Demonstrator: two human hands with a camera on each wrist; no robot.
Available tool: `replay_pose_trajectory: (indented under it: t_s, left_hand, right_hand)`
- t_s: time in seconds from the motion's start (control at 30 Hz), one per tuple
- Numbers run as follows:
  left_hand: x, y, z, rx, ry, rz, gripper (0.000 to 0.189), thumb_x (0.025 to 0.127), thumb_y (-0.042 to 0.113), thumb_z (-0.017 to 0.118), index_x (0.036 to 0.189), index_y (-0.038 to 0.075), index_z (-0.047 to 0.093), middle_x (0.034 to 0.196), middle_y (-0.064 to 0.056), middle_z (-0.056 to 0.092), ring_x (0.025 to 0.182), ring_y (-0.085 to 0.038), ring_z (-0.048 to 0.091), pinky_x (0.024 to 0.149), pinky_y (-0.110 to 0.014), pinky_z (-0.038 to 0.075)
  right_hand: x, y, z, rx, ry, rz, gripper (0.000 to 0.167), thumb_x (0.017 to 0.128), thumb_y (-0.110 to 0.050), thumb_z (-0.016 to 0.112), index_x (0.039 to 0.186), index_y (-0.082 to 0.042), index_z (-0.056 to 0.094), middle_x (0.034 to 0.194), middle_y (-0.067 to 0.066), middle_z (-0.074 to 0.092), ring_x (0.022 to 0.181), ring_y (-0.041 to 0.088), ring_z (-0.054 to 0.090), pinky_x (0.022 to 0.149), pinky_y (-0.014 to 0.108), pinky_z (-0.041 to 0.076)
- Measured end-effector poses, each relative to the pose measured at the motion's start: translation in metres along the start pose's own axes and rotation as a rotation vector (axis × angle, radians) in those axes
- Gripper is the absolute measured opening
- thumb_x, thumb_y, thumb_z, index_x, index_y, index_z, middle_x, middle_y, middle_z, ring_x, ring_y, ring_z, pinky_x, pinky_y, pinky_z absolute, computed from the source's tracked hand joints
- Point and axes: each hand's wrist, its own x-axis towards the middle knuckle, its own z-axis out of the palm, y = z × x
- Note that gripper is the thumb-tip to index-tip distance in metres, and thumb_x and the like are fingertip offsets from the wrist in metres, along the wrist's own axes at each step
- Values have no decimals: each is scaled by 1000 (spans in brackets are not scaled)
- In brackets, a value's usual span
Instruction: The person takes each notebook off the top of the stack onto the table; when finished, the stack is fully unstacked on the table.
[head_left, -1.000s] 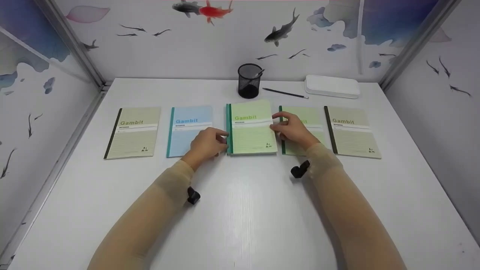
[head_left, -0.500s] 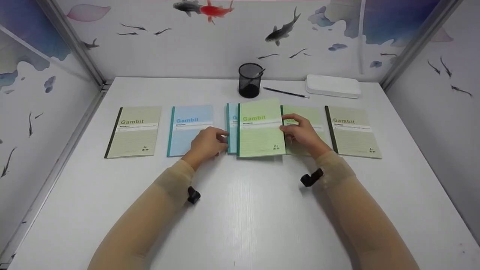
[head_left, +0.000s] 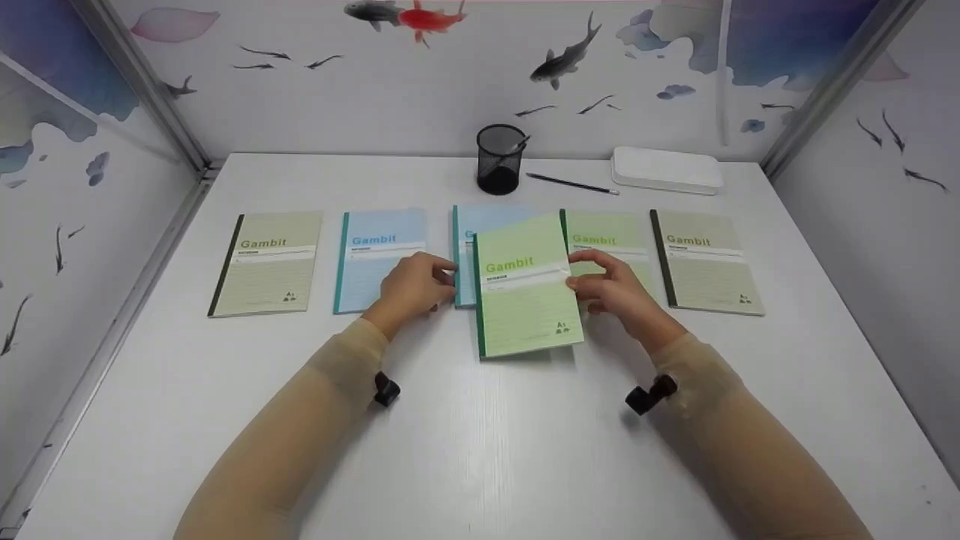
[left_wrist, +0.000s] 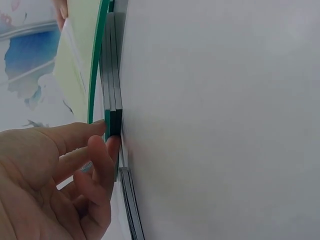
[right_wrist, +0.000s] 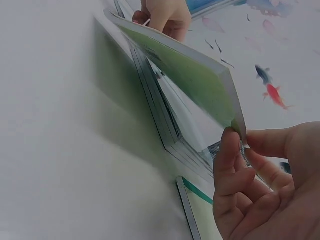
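My right hand [head_left: 611, 289] pinches the right edge of a light green notebook [head_left: 525, 300] with a dark green spine. This notebook is raised and tilted, its near end towards me. Partly hidden under it is a blue notebook [head_left: 463, 259], on top of a small stack [right_wrist: 155, 100] in the middle of the row. My left hand [head_left: 414, 283] holds the stack's spine edge [left_wrist: 114, 120] between thumb and fingers, over the right side of another blue notebook [head_left: 371, 232]. Right of the stack lies a second green notebook [head_left: 611, 225].
Grey-green notebooks lie at the far left [head_left: 274, 266] and far right [head_left: 705, 262] of the row. Behind stand a black mesh pen cup [head_left: 499, 161], a pencil [head_left: 571, 184] and a white case [head_left: 666, 171]. Walls enclose the white table [head_left: 480, 450] at the back and sides.
My right hand has drawn the green notebook off the stack, first rightwards, then towards me, uncovering part of the blue notebook beneath. My left hand has stayed at the stack's spine.
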Motion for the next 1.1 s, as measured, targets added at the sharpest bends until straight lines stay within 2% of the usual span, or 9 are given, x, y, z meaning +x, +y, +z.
replay_pose_trajectory:
  t_s: [0.23,0.47,0.83,0.97,1.1]
  left_hand:
    - [0,1,0,-6,5,-11,45,94,20,76,138,21,67,110,3,72,75,-15,69,62,-26,54]
    - [-2,3,0,-16,11,-10,45,94,20,75,138,19,66,112,2,72,77,-16,70,62,-27,54]
    - [-1,1,0,10,7,-2,45,94,21,76,138,20,67,111,2,73,76,-15,69,65,-28,54]
    - [0,1,0,33,18,19,44,93,21,77,136,21,68,111,3,74,73,-14,70,71,-31,52]
    - [0,1,0,37,25,26,44,93,22,77,136,20,68,112,4,74,74,-13,70,73,-32,52]
  right_hand:
    - [-26,2,2,19,-77,-16,49,98,-17,71,142,-11,51,92,-5,76,76,10,63,64,27,41]
    - [-48,6,6,-42,-188,11,45,98,-16,71,136,-9,49,93,-1,75,79,14,62,67,28,43]
    - [-67,11,16,-157,-400,48,40,96,-16,72,126,-9,46,100,6,77,80,17,65,64,27,47]
    - [-71,13,20,-170,-445,59,38,96,-14,71,125,-8,47,98,5,77,78,17,62,64,26,45]
    - [-74,16,23,-197,-457,84,38,95,-14,72,124,-7,49,90,2,75,74,16,61,64,26,45]
